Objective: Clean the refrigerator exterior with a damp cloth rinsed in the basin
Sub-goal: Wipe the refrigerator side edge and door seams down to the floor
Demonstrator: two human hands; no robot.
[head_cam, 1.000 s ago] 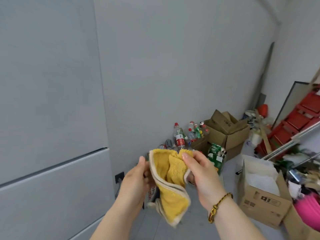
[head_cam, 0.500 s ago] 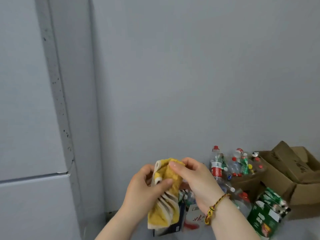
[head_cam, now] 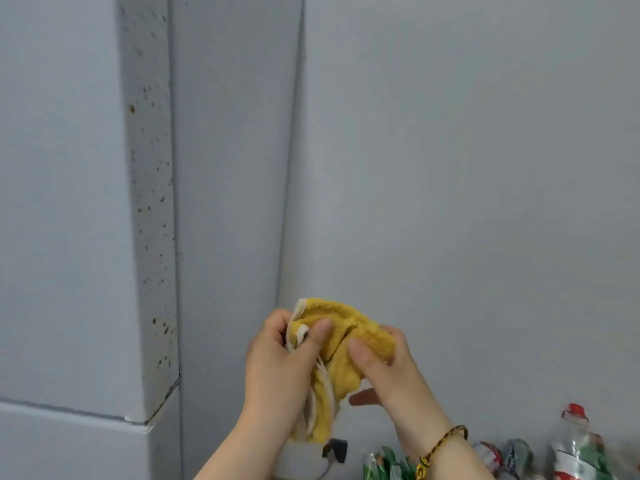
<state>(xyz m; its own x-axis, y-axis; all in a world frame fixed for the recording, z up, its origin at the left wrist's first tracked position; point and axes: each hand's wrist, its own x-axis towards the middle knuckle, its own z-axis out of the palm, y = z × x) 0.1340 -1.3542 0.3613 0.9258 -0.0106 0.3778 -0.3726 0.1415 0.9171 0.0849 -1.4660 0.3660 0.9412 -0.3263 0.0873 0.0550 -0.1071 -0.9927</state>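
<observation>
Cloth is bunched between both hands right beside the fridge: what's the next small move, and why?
Probably press the yellow cloth onto the speckled side edge of the refrigerator door and wipe downward. Both the left hand and right hand hold the cloth off the surface, and that strip shows many dark spots, so it looks like the dirtiest part in view.

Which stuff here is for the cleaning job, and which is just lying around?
For the job: yellow cloth, held by left hand and right hand; refrigerator with its speckled edge.

Lying about: plastic bottles, wall socket.
</observation>
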